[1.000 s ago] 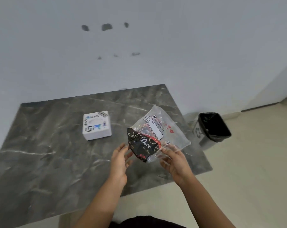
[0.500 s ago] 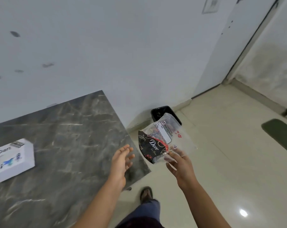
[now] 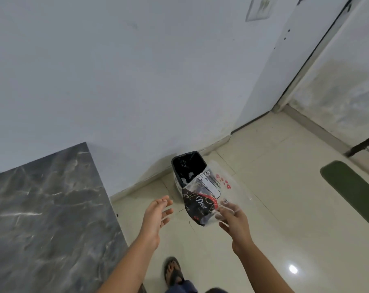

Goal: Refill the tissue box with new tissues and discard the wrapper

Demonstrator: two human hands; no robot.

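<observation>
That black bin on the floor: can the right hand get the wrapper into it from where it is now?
Probably yes. The right hand holds the wrapper up in front of the open-topped bin, with nothing between them. The left hand is open and off to the side. How far the bin lies cannot be judged.

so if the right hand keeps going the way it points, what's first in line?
Likely the black bin: the right hand, its grip on the empty wrapper, points toward the bin's open mouth, with nothing visible between. Depth is unclear.
</observation>
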